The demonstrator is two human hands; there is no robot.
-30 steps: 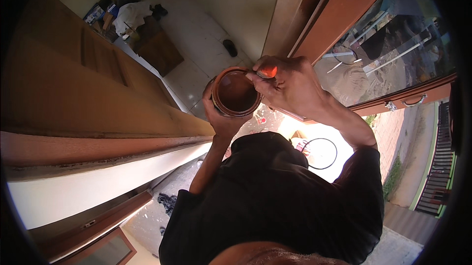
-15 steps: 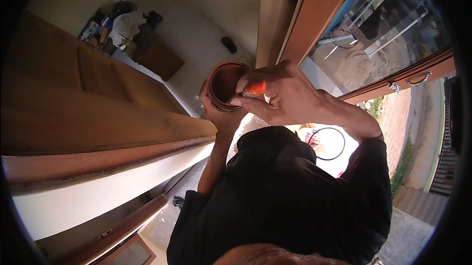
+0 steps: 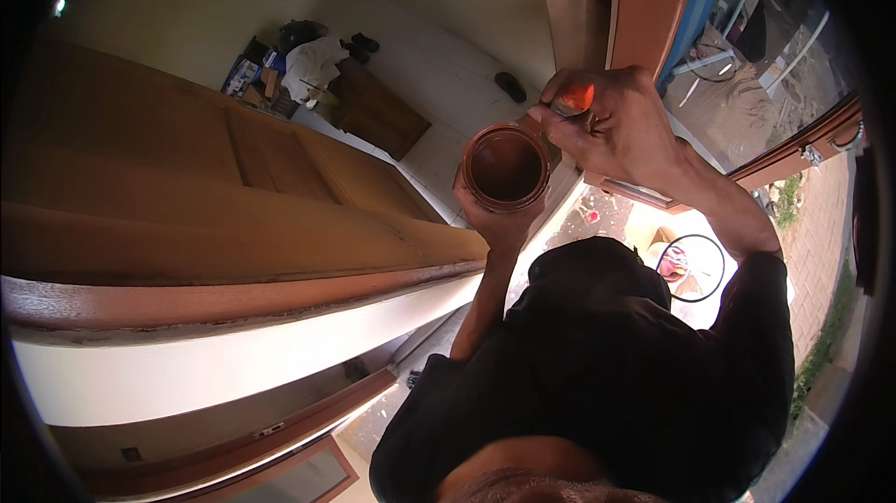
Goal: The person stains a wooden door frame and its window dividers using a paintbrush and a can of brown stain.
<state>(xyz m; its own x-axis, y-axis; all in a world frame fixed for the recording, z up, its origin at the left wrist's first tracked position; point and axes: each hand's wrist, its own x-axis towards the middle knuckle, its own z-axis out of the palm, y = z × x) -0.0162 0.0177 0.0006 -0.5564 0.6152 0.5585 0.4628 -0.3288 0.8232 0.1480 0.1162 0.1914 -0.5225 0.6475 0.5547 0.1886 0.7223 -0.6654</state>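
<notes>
My left hand (image 3: 495, 226) is wrapped round a round paint can (image 3: 509, 167), its open top facing up. The can's rim and inside are coated in reddish brown, and it looks to hold brown paint low down. My right hand (image 3: 621, 120) is closed on a paintbrush (image 3: 579, 98), of which only the orange and grey handle end shows; its bristles are hidden behind the fingers. This hand is just beyond the can's right side, in front of the reddish-brown door frame (image 3: 653, 8).
A wooden panelled door (image 3: 280, 162) stands close on my left. Further off, a pile with a white cloth (image 3: 313, 64) lies on the tiled floor, and a dark slipper (image 3: 510, 87) is near the wall. On the right is a glass pane (image 3: 747, 46); a black hoop (image 3: 698, 267) shows below it.
My right hand and the brush have moved from over the can's rim up and right, toward the frame. My left hand still holds the can. The whole view has shifted.
</notes>
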